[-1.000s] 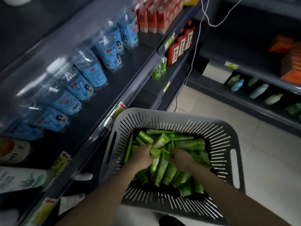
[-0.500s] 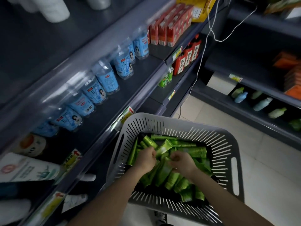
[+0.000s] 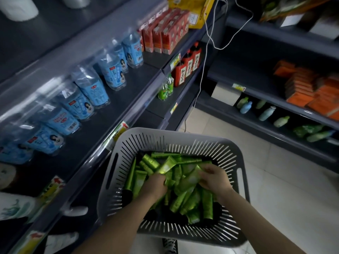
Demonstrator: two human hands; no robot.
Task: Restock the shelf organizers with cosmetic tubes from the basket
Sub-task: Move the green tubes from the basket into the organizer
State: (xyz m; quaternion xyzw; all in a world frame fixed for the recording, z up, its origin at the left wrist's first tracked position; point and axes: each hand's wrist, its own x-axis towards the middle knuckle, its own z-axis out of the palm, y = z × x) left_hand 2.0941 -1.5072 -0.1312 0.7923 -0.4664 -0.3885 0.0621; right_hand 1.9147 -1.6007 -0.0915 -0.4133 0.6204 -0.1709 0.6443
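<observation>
Your left hand (image 3: 156, 186) sunk in the middle of the grey basket (image 3: 183, 134), fingers curled round green tubes (image 3: 183, 200) piled inside, your right hand (image 3: 215, 180) just beside it, fingers pinching tubes too, blue-labelled bottles (image 3: 95, 88) on the shelf (image 3: 128, 99) left of the basket

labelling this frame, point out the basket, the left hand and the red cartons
basket (image 3: 174, 134), head view, far rim of the grey wall
left hand (image 3: 156, 186), head view, back of the hand
red cartons (image 3: 166, 36), head view, front face of a carton
</observation>
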